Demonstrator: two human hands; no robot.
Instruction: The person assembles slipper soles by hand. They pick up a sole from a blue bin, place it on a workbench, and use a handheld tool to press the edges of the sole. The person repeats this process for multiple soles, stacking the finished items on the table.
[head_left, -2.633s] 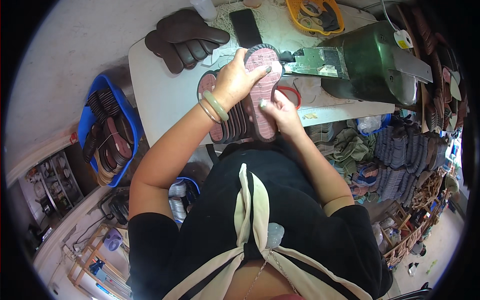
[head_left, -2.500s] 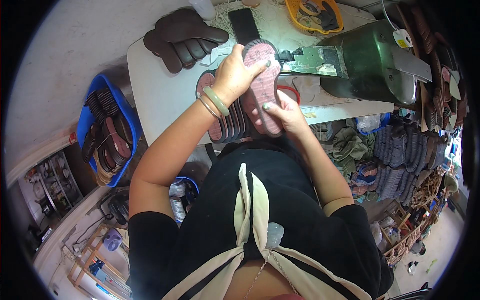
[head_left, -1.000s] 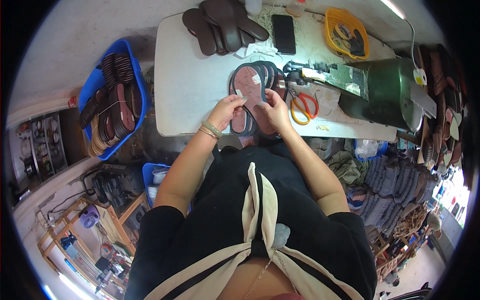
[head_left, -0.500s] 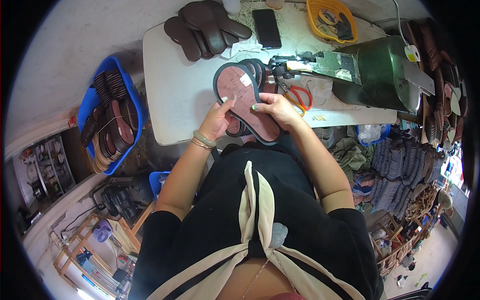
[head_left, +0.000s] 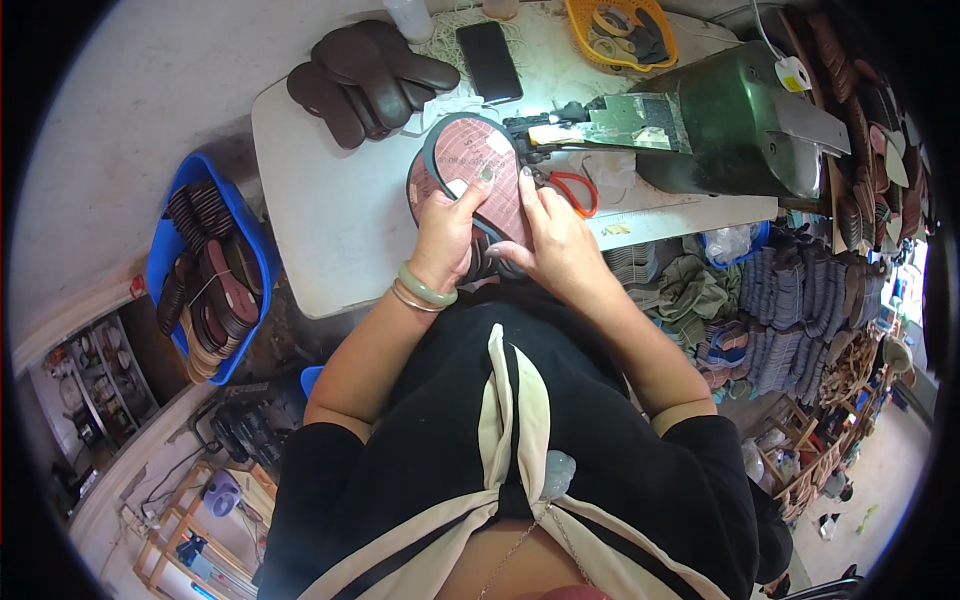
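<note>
A shoe insole [head_left: 480, 150] with a pinkish-brown printed face and a dark rim is held over the near side of the white table. My left hand [head_left: 447, 235] grips its left side, thumb lying on the face and fingers beneath. Along its right edge rest the fingers of my right hand [head_left: 553, 240], with the thumb at the near end. A second similar insole [head_left: 420, 190] shows behind the first, on its left. Other dark soles [head_left: 484, 266] lie partly hidden below my hands.
Dark brown soles [head_left: 375, 80], a phone [head_left: 489, 62] and a yellow basket [head_left: 622, 60] sit along the table's [head_left: 320, 220] far side. A green machine [head_left: 735, 125] stands right, by a red-handled tool [head_left: 575, 192]. A blue bin [head_left: 262, 235] of soles stands left.
The insole has turned in my hands. My right thumb has left its face for the near end, and my right fingers now lie along the edge. The view has shifted.
</note>
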